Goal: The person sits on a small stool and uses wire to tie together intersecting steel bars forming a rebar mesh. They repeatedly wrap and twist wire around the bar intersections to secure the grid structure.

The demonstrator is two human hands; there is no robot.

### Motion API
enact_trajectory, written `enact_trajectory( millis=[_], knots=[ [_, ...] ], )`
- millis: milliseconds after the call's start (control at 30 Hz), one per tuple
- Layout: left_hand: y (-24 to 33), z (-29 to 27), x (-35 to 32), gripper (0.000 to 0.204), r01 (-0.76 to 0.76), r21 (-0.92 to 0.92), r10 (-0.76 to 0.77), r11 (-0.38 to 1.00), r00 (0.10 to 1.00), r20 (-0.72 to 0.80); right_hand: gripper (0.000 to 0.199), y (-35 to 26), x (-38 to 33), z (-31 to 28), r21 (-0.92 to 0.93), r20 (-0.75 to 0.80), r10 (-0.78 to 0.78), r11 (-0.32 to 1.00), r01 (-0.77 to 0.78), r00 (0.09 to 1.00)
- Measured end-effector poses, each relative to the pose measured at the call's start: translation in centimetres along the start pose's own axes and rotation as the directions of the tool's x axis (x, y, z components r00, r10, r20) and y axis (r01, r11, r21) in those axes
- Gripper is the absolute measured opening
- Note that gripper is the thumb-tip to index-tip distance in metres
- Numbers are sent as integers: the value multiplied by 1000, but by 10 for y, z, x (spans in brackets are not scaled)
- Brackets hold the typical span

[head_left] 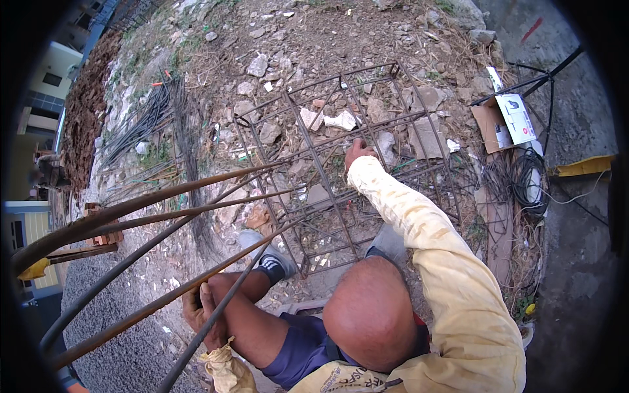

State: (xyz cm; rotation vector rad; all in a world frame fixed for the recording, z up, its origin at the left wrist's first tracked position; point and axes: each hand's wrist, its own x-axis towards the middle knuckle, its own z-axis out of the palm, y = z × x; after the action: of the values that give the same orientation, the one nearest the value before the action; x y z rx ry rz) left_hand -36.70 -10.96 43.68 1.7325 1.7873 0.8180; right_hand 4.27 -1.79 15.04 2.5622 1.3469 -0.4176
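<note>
An open cage of thin steel reinforcing bars (321, 164) stands on the rubble in front of my bent knees. My right arm, in a cream-yellow sleeve, reaches forward, and my right hand (359, 153) is closed on a bar of this cage near its middle. Several long, rusty rebars (147, 192) run out of the cage toward the lower left. My left hand (204, 313) is low beside my left leg, fingers pressed together, partly behind a dark bar and right by a rusty one (157, 303). What it holds, if anything, is hidden.
Broken stones (429, 134) lie under and around the cage. Bundled steel rods (147, 108) lie at the far left. To the right are an open cardboard box (490, 124), a coil of black cable (528, 180) and a yellow object (583, 166). Dark gravel (114, 327) covers the lower left.
</note>
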Motion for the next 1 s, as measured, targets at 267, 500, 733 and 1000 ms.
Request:
enact_trajectory(
  millis=[267, 500, 733, 1000],
  knots=[
    [5, 7, -1, 25, -4, -8, 4, 1000, 1000, 8, 29, 27, 45, 10, 17, 337, -213, 975, 220, 917],
    [9, 6, 1, 31, 35, 8, -35, 999, 999, -16, 32, 38, -6, -43, 240, 336, -292, 946, 218, 895],
    [6, 10, 3, 33, 22, -12, -22, 1000, 1000, 6, 30, 47, 12, 12, 759, 484, -317, 616, -211, 816],
    [12, 10, 3, 26, 31, 15, -31, 999, 999, 8, 49, 20, -8, 19, 455, 328, 216, 817, -354, 920]
  ],
)
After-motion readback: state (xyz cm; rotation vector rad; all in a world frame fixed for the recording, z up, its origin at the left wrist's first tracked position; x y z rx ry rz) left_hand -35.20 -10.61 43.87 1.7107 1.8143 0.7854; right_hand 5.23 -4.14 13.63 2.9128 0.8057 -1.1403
